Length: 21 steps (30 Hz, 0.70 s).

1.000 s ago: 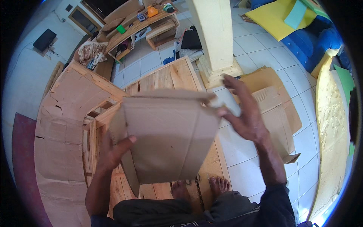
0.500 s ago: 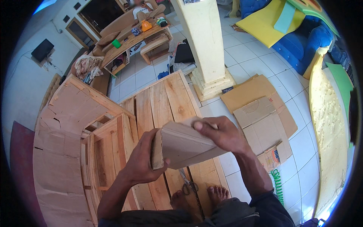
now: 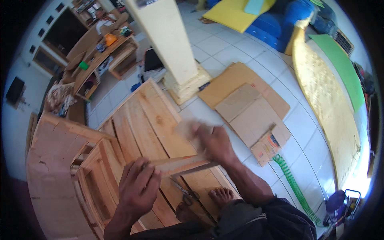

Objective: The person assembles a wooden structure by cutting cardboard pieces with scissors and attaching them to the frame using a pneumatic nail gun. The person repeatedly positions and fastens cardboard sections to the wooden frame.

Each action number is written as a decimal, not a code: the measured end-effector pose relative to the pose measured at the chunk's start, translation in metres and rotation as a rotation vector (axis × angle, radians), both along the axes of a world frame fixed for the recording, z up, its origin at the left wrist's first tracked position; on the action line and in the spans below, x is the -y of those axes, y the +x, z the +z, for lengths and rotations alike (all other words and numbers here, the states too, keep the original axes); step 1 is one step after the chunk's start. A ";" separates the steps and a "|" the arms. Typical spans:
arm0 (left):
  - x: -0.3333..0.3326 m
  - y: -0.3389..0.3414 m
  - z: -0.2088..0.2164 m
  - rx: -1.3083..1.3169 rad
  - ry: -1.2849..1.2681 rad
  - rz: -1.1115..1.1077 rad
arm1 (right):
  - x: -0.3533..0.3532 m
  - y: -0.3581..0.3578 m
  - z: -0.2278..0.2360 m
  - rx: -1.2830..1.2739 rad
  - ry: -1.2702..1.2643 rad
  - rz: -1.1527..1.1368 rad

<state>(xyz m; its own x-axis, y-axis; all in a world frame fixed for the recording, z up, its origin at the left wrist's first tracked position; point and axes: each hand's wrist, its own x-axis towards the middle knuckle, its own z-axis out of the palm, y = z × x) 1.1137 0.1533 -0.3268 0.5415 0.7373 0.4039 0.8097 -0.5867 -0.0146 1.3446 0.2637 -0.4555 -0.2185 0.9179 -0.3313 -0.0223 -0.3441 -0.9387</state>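
Observation:
A folded piece of brown cardboard (image 3: pixel 182 165) is between my hands, above the wooden slats, seen nearly edge-on. My left hand (image 3: pixel 139 187) is closed on its left end. At its right end my right hand (image 3: pixel 217 147) is closed, the fingertips smeared by motion. A pale, blurred flap shows at those fingertips, apparently part of the same cardboard. Below the cardboard, scissors (image 3: pixel 187 195) with dark handles lie partly open on the slats, close to my bare feet (image 3: pixel 221 195).
Flattened cardboard sheets (image 3: pixel 256 116) lie on the white tiles to the right, with a green coiled hose (image 3: pixel 294 190) near them. A cream pillar (image 3: pixel 170 44) rises ahead. On the left stands a cardboard-covered wooden frame (image 3: pixel 54 160). A person (image 3: pixel 105 23) sits far back.
The cardboard has tipped from showing its broad face to nearly edge-on, and a flap is blurred at my right hand. The view has swung to the right.

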 end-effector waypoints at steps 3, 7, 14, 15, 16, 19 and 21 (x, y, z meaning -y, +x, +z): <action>0.016 -0.025 0.009 0.162 0.002 -0.015 | -0.043 0.058 -0.109 0.277 0.040 -0.495; 0.033 -0.093 0.038 0.447 0.062 0.505 | -0.015 0.178 -0.293 1.048 -0.163 0.354; 0.072 -0.181 0.049 0.969 0.052 0.953 | 0.044 0.314 -0.432 0.779 -0.660 -1.198; 0.072 -0.187 0.044 1.034 0.039 0.944 | 0.038 0.327 -0.432 0.367 -0.597 -1.161; 0.071 -0.191 0.038 1.102 0.021 0.936 | 0.029 0.337 -0.432 0.005 -0.570 -1.167; 0.062 -0.199 0.021 1.287 -0.063 0.932 | -0.030 0.361 -0.435 0.333 -0.558 -0.977; 0.059 -0.206 0.014 1.277 -0.080 0.940 | -0.042 0.374 -0.433 0.758 -0.639 -0.948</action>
<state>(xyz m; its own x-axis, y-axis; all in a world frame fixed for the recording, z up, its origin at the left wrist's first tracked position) 0.9078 0.0940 -0.3125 -0.7507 0.6404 0.1623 0.3240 0.1428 0.9352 1.7185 0.3053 -0.8881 0.8239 0.2567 -0.5052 -0.0461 -0.8582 -0.5112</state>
